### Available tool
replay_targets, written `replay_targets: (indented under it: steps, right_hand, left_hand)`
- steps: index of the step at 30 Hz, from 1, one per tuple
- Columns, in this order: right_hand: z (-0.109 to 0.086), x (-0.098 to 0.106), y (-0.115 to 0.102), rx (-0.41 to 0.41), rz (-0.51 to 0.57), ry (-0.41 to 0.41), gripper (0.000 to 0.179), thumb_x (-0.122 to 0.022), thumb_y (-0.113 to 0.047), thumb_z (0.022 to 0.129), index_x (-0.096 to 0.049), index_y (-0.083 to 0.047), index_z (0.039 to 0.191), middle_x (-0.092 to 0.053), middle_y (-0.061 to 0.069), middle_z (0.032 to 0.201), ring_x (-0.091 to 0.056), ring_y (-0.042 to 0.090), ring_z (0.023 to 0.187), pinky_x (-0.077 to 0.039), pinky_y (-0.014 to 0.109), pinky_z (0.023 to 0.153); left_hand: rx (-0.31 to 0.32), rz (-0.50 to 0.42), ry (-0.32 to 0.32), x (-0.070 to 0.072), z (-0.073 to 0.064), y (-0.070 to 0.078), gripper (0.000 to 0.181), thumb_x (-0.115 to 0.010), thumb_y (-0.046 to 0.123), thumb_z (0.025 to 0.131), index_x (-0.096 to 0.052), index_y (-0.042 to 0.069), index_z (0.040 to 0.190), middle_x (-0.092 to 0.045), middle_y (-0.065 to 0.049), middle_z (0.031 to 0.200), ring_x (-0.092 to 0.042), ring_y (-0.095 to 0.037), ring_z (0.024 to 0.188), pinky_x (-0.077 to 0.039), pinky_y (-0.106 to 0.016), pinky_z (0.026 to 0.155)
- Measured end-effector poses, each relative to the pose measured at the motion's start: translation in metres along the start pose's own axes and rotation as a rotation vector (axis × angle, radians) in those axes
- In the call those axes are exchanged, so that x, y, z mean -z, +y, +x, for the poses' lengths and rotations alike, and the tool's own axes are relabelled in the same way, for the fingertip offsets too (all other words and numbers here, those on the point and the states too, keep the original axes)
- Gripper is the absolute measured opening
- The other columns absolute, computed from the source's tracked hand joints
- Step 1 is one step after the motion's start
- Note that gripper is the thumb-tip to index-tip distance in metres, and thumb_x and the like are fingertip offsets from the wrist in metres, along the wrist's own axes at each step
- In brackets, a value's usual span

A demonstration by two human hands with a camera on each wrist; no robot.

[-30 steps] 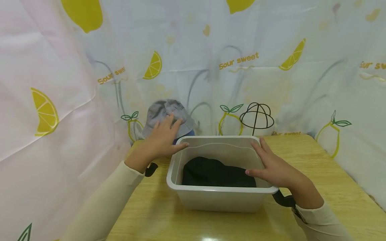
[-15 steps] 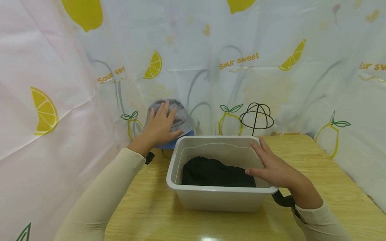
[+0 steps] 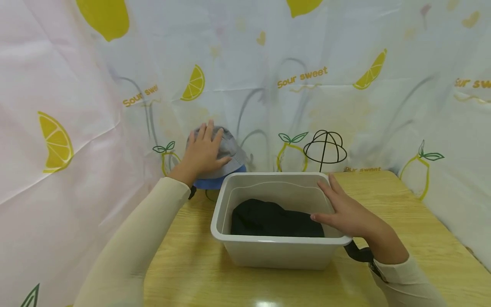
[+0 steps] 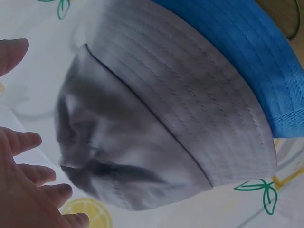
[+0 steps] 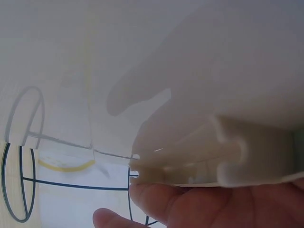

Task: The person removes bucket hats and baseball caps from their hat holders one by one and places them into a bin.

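A grey bucket hat (image 3: 232, 155) sits over a blue hat (image 3: 211, 183) at the back left of the table; both fill the left wrist view, the grey brim (image 4: 209, 99) overlapping the blue one (image 4: 266, 61). My left hand (image 3: 203, 153), fingers spread, is at the grey hat's crown, and the left wrist view shows the fingertips (image 4: 57, 194) just off the crown. My right hand (image 3: 349, 213) rests at the right rim of a pale plastic bin (image 3: 280, 251), fingers extended and thumb over the inside. Folded black cloth (image 3: 276, 219) lies in the bin.
The bin stands on a wood-grain table (image 3: 192, 264). Behind and to the left hangs a white curtain (image 3: 245, 106) printed with lemons. A thin black wire hat stand (image 3: 325, 149) rises behind the bin. Part of another wire shows under the blue hat.
My left hand has moved up and away from me, from beside the bin's left rim to the grey hat's crown. The right hand and bin stay where they were.
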State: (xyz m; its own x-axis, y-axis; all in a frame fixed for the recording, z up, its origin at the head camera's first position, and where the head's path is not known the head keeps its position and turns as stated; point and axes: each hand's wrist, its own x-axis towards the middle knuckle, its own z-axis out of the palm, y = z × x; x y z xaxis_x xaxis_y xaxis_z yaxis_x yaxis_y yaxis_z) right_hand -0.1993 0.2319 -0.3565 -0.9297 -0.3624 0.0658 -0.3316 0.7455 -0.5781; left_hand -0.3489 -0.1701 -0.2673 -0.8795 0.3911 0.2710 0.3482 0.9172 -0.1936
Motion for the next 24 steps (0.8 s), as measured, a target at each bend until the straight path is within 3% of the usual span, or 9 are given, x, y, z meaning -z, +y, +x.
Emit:
replay_targets:
  steps: [10, 19, 24]
  right_hand:
    - [0.001, 0.000, 0.001, 0.000, 0.004, 0.002, 0.104, -0.069, -0.056, 0.095, -0.010, -0.010, 0.168, 0.022, 0.017, 0.171, -0.009, 0.057, 0.154, -0.026, 0.076, 0.113]
    - [0.001, 0.000, 0.002, 0.006, 0.015, 0.003, 0.103, -0.069, -0.055, 0.095, -0.010, -0.011, 0.168, 0.022, 0.016, 0.171, -0.007, 0.057, 0.154, -0.025, 0.077, 0.112]
    - [0.001, 0.000, 0.001, 0.008, 0.022, 0.007, 0.102, -0.070, -0.054, 0.095, -0.012, -0.011, 0.168, 0.022, 0.017, 0.171, -0.007, 0.057, 0.154, -0.025, 0.077, 0.112]
  left_hand:
    - [0.069, -0.020, -0.010, -0.010, 0.015, -0.014, 0.102, -0.057, 0.071, 0.094, -0.018, 0.011, 0.167, 0.010, -0.027, 0.171, 0.003, -0.052, 0.157, -0.004, -0.074, 0.121]
    - [0.095, -0.059, -0.002, -0.020, 0.021, -0.025, 0.105, -0.062, 0.073, 0.090, -0.018, 0.019, 0.168, 0.018, -0.027, 0.169, 0.000, -0.057, 0.155, -0.005, -0.078, 0.118]
    - [0.108, -0.071, -0.014, -0.024, 0.022, -0.030, 0.104, -0.061, 0.074, 0.089, -0.017, 0.023, 0.168, 0.016, -0.029, 0.169, 0.000, -0.056, 0.156, -0.006, -0.079, 0.117]
